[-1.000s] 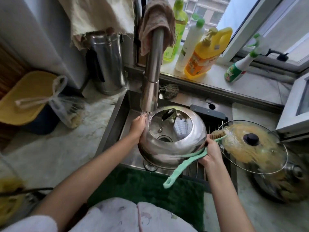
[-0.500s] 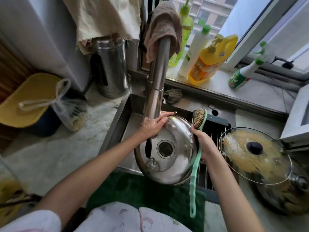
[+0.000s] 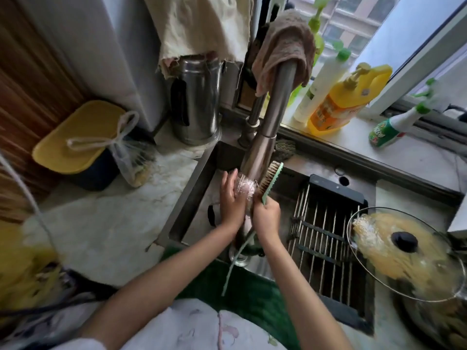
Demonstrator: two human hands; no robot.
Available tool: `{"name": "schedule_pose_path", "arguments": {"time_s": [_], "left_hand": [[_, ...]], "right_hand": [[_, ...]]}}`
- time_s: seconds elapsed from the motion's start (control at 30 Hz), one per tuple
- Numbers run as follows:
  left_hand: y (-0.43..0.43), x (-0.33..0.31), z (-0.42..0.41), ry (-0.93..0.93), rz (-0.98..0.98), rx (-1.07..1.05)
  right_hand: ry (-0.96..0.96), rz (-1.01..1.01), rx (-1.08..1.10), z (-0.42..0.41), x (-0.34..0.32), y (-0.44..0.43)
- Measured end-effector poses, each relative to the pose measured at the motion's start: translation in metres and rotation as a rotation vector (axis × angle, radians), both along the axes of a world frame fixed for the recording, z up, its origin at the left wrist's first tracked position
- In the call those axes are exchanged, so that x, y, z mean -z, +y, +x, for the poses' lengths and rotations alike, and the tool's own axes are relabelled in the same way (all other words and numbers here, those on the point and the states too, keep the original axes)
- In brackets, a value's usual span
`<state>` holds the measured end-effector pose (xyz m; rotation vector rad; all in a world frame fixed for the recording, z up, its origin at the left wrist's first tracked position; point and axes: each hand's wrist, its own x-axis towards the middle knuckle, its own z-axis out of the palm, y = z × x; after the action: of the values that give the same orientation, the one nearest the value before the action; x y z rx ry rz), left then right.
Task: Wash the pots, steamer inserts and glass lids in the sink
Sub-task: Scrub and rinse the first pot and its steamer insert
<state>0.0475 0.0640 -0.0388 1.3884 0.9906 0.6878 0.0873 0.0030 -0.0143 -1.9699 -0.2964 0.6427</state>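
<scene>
Green-handled scrub brush (image 3: 269, 181) under running faucet (image 3: 267, 137), centre frame.
Right hand (image 3: 266, 218) fingers curl round the brush handle, bristles leftward; left hand (image 3: 231, 198), fingers straight, rubs them in the stream, apparently rinsing. Soiled glass lid (image 3: 404, 251) waits on a pot, lower right, beside the sink (image 3: 199, 178).

The faucet spout (image 3: 267, 137) slants down right above the fingers (image 3: 228, 183) of the left hand, closing the way upward. Just right of those fingers the brush (image 3: 267, 179) stands upright, held by the right hand (image 3: 266, 218). Farther right, the drying rack (image 3: 326, 238) covers that half of the sink (image 3: 192, 188), and a soiled glass lid (image 3: 404, 251) overhangs its far edge. Left of the fingers, the sink's basin lies open to its steel wall.
</scene>
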Motion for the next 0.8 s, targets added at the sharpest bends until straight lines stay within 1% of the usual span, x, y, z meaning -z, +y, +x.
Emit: {"name": "schedule_pose_path", "arguments": {"time_s": [0.07,0.1,0.13,0.17,0.23,0.27,0.33,0.37,0.4,0.43,0.47,0.57,0.6,0.63,0.67,0.7,0.73,0.77,0.8], "left_hand": [[0.035,0.002,0.006,0.024,-0.198,-0.096],[0.041,0.002,0.008,0.038,-0.247,-0.128],[0.032,0.002,0.007,0.08,-0.234,-0.128],[0.014,-0.002,0.006,0.108,-0.151,-0.094],[-0.029,0.002,0.005,0.081,0.065,0.013],[-0.034,0.011,0.004,0.067,0.096,0.062],[-0.009,0.016,0.01,0.038,0.002,0.158],[0.011,0.011,0.014,0.091,-0.093,0.125],[0.024,0.007,0.016,0.231,-0.065,0.038],[0.023,0.002,0.016,0.25,-0.095,-0.041],[0.009,-0.006,0.012,0.188,-0.094,-0.08],[-0.051,-0.002,0.006,0.145,0.168,0.081],[-0.049,-0.001,0.004,0.128,0.155,0.096],[-0.036,-0.005,0.005,0.066,0.1,0.068],[-0.015,-0.006,0.008,0.045,0.006,-0.008],[0.009,-0.004,0.012,0.072,-0.034,-0.127],[0.022,-0.007,0.011,0.149,-0.037,-0.188],[0.023,-0.009,0.01,0.138,-0.064,-0.222],[0.014,-0.011,0.007,0.104,-0.055,-0.19]], "right_hand": [[0.048,0.053,0.017,-0.004,-0.004,-0.006],[0.072,0.071,0.035,-0.004,-0.006,-0.007],[0.087,0.082,0.063,-0.005,-0.008,-0.009],[0.091,0.088,0.085,-0.004,-0.009,-0.009],[0.068,0.072,0.098,0.001,-0.006,-0.013],[0.052,0.069,0.096,0.002,-0.005,-0.017],[0.049,0.098,0.092,0.002,-0.004,-0.025],[0.042,0.106,0.081,0.001,-0.005,-0.029],[0.034,0.097,0.066,0.001,-0.006,-0.033],[0.04,0.093,0.063,0.002,-0.006,-0.034],[0.056,0.1,0.072,0.003,-0.007,-0.034],[0.112,0.151,0.127,0.004,-0.006,-0.03],[0.106,0.16,0.121,0.002,-0.007,-0.029],[0.09,0.165,0.102,0.0,-0.008,-0.03],[0.063,0.155,0.068,-0.002,-0.009,-0.03],[0.025,0.138,0.031,-0.003,-0.011,-0.03],[-0.004,0.119,0.007,-0.003,-0.011,-0.03],[-0.014,0.105,0.003,-0.002,-0.012,-0.029],[-0.003,0.106,0.013,-0.001,-0.012,-0.027]]}}
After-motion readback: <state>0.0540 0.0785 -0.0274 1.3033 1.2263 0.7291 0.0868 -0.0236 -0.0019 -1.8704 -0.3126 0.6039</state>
